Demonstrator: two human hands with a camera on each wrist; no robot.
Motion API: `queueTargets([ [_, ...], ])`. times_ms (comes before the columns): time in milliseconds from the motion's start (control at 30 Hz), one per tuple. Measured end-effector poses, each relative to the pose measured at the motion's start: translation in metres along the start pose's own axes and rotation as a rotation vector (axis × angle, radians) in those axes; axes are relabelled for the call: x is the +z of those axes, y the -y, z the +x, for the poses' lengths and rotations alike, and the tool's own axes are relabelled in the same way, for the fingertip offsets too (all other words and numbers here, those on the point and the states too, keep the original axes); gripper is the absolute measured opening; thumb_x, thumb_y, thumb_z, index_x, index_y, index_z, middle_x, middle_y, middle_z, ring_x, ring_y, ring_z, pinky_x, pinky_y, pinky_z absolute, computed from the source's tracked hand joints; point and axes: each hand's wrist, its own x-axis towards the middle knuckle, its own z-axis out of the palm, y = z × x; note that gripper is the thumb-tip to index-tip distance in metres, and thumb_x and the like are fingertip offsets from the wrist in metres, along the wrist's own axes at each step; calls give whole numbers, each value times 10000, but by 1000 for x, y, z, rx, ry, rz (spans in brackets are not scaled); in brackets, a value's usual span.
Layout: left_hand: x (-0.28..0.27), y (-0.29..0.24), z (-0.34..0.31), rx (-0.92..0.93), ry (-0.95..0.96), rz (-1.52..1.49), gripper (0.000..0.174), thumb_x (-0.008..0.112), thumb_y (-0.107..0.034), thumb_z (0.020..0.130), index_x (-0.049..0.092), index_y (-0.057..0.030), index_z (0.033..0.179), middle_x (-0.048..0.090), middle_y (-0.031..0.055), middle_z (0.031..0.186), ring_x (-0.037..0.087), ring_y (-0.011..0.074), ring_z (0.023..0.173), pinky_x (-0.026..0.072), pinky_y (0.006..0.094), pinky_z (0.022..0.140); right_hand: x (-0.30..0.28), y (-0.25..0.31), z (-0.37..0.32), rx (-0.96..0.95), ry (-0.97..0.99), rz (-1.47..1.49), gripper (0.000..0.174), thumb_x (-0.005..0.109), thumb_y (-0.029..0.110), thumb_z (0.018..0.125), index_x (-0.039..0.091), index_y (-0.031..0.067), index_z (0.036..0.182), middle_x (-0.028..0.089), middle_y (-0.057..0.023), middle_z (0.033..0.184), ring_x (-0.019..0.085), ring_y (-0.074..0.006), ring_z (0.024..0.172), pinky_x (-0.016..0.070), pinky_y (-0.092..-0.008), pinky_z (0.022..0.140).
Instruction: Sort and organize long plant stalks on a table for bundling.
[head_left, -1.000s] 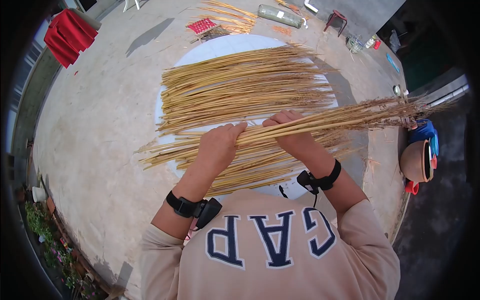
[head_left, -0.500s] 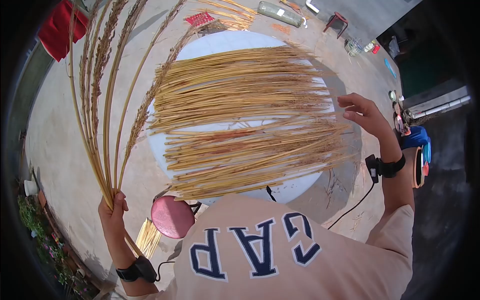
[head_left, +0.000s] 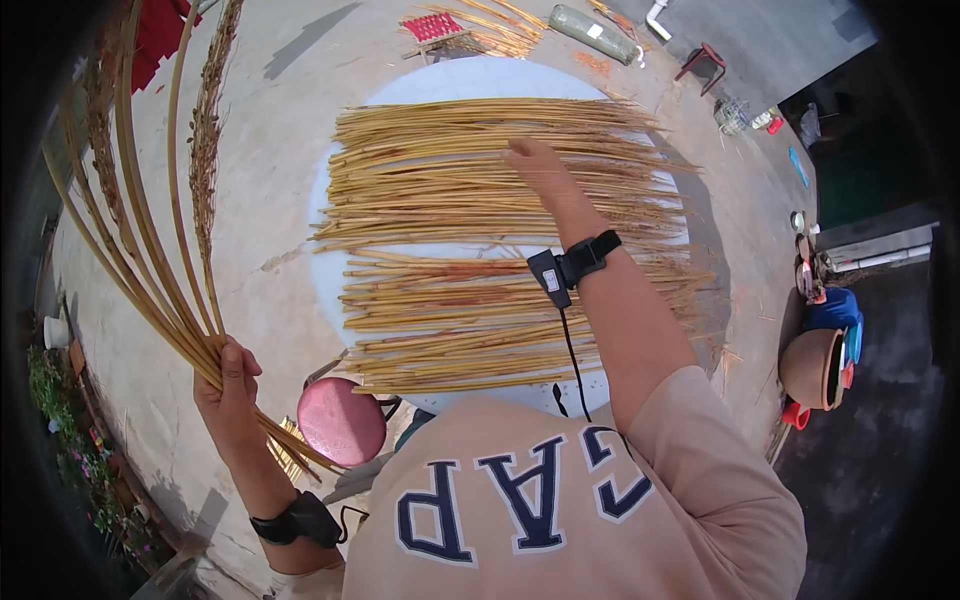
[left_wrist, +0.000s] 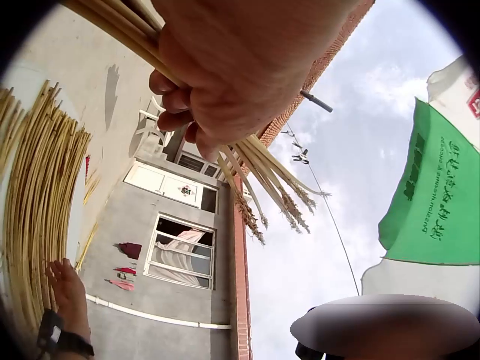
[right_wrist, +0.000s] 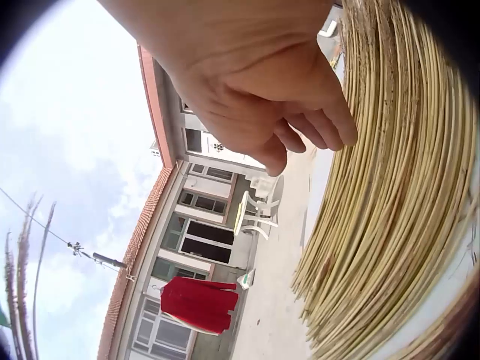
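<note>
A small bunch of long stalks [head_left: 150, 270] with feathery seed heads is gripped in the left hand [head_left: 228, 385], out to the left of the round table; the left wrist view shows the fingers of that hand [left_wrist: 232, 67] curled round the stalks. Over the upper layer of stalks [head_left: 430, 170] on the white table [head_left: 440, 75] hangs the right hand [head_left: 545, 175], holding nothing. Its fingers are loosely bent in the right wrist view, where the hand [right_wrist: 262, 97] is beside the laid stalks [right_wrist: 382, 172]. Whether it touches them is unclear.
A pink round stool [head_left: 342, 422] stands by the table's lower left edge. Beyond the table are a red-topped stool [head_left: 434, 28], a dark red stool [head_left: 702, 65] and a wrapped roll [head_left: 595, 35]. Right of it stands a large clay pot [head_left: 808, 368].
The bunch went from both hands to the left hand alone, which swung out left. The right hand let go, moved right, then came back left over the upper stalks.
</note>
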Motion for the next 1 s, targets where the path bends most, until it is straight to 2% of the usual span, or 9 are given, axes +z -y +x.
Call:
queueTargets([
  [100,-14,22,-4,2,-50,11,127,533,-198,872,522,-81,825,460,-14,583,300,4,442,186,155,394,70,-38,-18,89,231,-485,574,533,271,849,310,4,1305,293,-209,1351,276,-328,1260,294,-378,1006],
  [200,-26,41,-7,-34,-157,29,121,533,-188,871,521,-79,819,457,-11,578,303,6,439,183,154,386,90,-51,-35,-26,418,-839,600,525,261,851,248,51,1340,158,-179,1412,195,-334,1289,248,-445,1031],
  [267,-34,46,-10,-152,-122,-4,139,575,-171,849,512,-50,825,461,4,625,410,43,569,269,142,467,97,-66,-51,-17,467,-920,557,516,230,860,267,95,1340,160,-167,1410,173,-337,1293,250,-485,1017],
  [367,-33,61,-11,-196,-134,-67,135,573,-164,849,511,-46,825,459,1,623,408,42,566,274,145,465,96,-78,-74,-146,486,-1047,513,521,211,858,316,100,1314,223,-165,1386,180,-308,1298,228,-500,1021],
  [433,-30,67,-7,-163,-91,-86,133,568,-159,851,512,-41,828,460,2,623,404,42,552,278,151,462,89,-85,-85,-283,427,-1068,429,562,128,812,416,79,1212,403,-153,1222,354,-317,1174,306,-479,966],
  [533,-24,69,1,-173,-46,-102,124,564,-149,852,516,-39,820,462,0,616,400,38,540,271,147,465,81,-93,-89,-335,313,-916,320,597,73,758,500,64,1062,488,-111,993,456,-294,1001,366,-451,888],
  [767,-18,71,6,-154,2,-45,109,569,-134,843,535,-31,830,475,-5,614,404,34,541,270,152,478,78,-96,-62,-314,246,-926,170,623,83,735,543,72,885,506,-86,908,513,-285,861,457,-382,737],
  [833,-18,74,5,-147,17,-42,122,573,-142,842,537,-26,851,482,-6,616,407,36,540,277,160,480,82,-99,-54,-298,-36,-835,162,633,97,728,535,81,856,495,-98,868,524,-293,776,478,-378,651],
  [1000,-20,74,3,-157,17,-45,137,573,-147,842,533,-18,861,480,-7,608,410,37,541,275,157,482,81,-100,-47,-291,-13,-754,172,652,125,717,546,97,849,489,-89,824,523,-292,750,473,-391,632],
])
